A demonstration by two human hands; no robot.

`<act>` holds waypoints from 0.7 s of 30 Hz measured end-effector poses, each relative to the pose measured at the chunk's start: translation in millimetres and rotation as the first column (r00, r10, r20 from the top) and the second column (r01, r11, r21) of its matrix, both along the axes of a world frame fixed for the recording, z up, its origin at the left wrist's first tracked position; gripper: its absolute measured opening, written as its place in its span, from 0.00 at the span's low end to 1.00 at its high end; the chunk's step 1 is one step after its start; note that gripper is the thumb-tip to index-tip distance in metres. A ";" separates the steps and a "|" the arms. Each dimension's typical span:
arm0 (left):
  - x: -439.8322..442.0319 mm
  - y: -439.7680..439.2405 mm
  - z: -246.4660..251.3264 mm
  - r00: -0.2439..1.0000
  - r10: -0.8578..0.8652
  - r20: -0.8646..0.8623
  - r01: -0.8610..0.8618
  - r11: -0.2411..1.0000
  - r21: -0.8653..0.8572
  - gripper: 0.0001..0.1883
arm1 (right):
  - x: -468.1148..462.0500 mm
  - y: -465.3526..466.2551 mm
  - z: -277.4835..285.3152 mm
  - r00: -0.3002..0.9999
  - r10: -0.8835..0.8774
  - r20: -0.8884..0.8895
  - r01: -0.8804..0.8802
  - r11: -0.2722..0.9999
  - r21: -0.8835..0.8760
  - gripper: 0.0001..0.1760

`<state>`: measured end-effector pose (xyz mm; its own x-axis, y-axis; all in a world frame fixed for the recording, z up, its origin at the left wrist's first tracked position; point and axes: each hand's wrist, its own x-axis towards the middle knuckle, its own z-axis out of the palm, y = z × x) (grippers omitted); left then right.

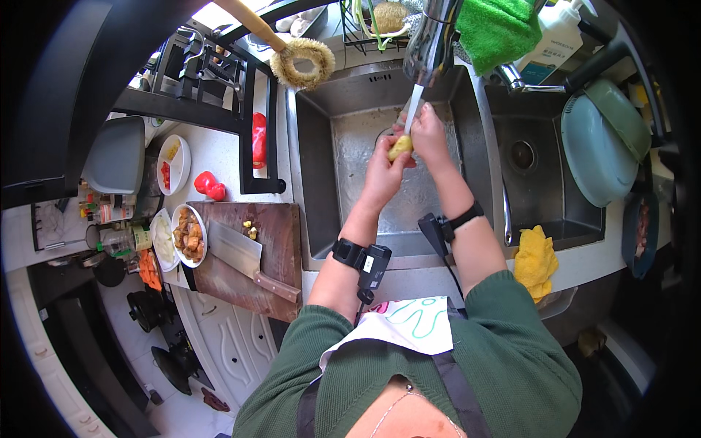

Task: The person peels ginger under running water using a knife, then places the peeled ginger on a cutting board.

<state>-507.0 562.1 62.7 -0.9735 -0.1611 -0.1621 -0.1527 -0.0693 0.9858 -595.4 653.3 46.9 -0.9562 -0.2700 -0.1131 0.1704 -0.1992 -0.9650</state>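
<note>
Over the large steel sink (364,180), my left hand (386,167) holds a small, pale yellow peeled piece of food (400,148), perhaps ginger or potato. Water runs from the chrome faucet (432,49) beside it. My right hand (428,131) is just right of the piece, under the stream, with its fingers raised and apart; the water partly blurs them. To the left, a cleaver (235,246) with a wooden handle lies on the wooden cutting board (219,295), near small yellowish pieces (251,230).
A bowl of brown chunks (189,235) overlaps the board's left edge. Red peppers (210,186) lie behind it. A round bristle brush (302,63) hangs at the sink's back left. Right are a small sink (547,202), a yellow cloth (535,263) and a blue-green basin (594,148).
</note>
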 end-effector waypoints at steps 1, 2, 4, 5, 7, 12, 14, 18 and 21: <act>1.9 2.4 -0.5 1.000 -0.014 -0.011 0.014 1.000 0.011 0.14 | -2.6 0.9 -0.6 0.999 -0.029 0.042 0.030 0.999 -0.019 0.05; 1.2 2.5 -0.3 0.999 -0.041 -0.017 0.041 0.999 0.021 0.15 | -4.4 2.1 -1.0 0.993 -0.034 0.116 0.041 0.997 -0.061 0.05; 0.3 2.2 -0.2 1.000 0.019 -0.005 -0.018 0.986 0.167 0.16 | -3.6 4.2 -2.5 0.995 -0.017 0.098 0.035 0.982 -0.184 0.06; -0.9 1.3 0.2 0.999 0.040 0.008 -0.040 0.970 0.240 0.16 | -2.1 5.0 -3.1 0.998 -0.015 0.062 0.031 0.960 -0.277 0.07; -4.0 0.6 1.6 0.999 0.054 0.000 -0.050 0.924 0.378 0.17 | 2.4 3.4 -3.4 0.999 0.040 0.008 -0.037 0.980 -0.197 0.07; -2.3 5.9 7.8 0.999 0.007 0.049 -0.030 0.865 0.500 0.17 | 0.8 3.3 1.5 0.998 -0.056 0.026 0.059 0.986 -0.153 0.07; -2.1 4.5 10.8 0.999 0.028 0.034 -0.043 0.805 0.592 0.17 | 0.5 6.9 4.5 0.995 -0.024 0.101 0.056 0.943 -0.328 0.09; -3.8 -0.5 14.4 0.997 0.072 0.030 -0.073 0.730 0.679 0.19 | 9.9 15.4 10.9 0.989 0.089 0.115 -0.044 0.937 -0.347 0.11; -4.1 -2.6 14.1 0.999 0.047 0.004 -0.037 0.724 0.688 0.21 | 17.0 18.7 15.1 0.981 0.179 0.081 -0.146 0.941 -0.305 0.10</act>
